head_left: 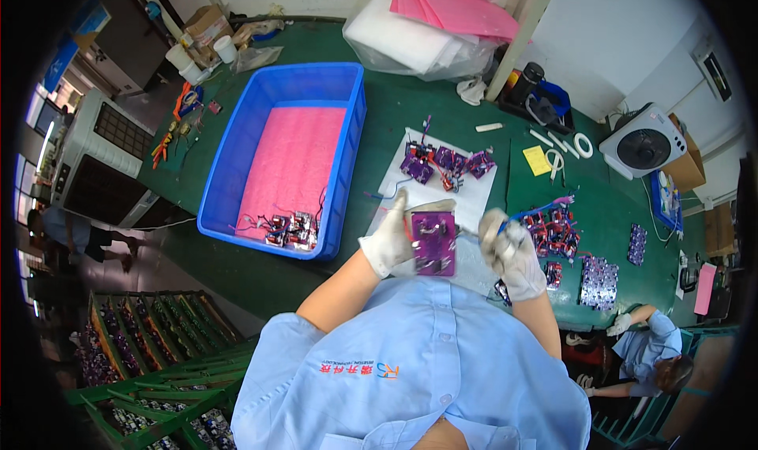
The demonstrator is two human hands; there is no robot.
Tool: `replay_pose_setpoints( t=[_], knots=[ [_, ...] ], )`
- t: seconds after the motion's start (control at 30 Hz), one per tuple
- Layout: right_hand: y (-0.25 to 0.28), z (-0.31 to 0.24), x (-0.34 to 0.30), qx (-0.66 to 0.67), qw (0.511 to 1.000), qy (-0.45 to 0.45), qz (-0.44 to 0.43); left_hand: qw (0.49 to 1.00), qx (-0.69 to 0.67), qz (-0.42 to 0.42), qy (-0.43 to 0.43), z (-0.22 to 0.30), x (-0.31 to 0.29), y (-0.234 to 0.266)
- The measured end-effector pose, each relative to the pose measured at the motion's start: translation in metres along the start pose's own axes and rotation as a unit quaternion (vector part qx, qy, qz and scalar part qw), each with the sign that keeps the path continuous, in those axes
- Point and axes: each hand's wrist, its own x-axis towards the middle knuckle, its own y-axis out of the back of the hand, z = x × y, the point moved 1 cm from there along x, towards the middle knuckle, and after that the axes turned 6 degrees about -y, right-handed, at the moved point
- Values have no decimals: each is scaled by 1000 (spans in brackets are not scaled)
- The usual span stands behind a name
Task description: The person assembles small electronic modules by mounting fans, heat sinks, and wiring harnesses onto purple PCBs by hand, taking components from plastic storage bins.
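My left hand (390,235), in a white glove, grips a purple circuit board (434,249) by its left side, close in front of my shirt. Just right of the board is my gloved right hand (513,254), its fingers curled and smeared by motion. Something thin and greyish points from it toward the board, too blurred to name. Beyond both hands, several purple boards with wires (450,163) lie on a white sheet (399,183). More wired boards (557,233) are heaped to the right of my right hand, with bare purple boards (598,283) beside them.
A blue bin (217,178) lined with pink foam holds a few wired boards at its near end. White and pink packing sheets (430,31) lie at the back. A fan (643,140) stands at the far right. Another person (651,343) works at the lower right; board racks (150,343) stand lower left.
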Motion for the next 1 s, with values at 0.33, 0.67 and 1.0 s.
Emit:
replay_pose_setpoints(
  t=[0.33,0.67,1.0],
  knots=[
    [-28,10,5,202,958,109,-170,992,-125,-12,-7,-25,0,-2],
    [-10,17,40,-366,834,389,135,858,512,-34,14,-16,-10,-6],
    [-36,10,70,-575,756,309,-46,848,524,-9,78,-12,-18,-22]
  ],
)
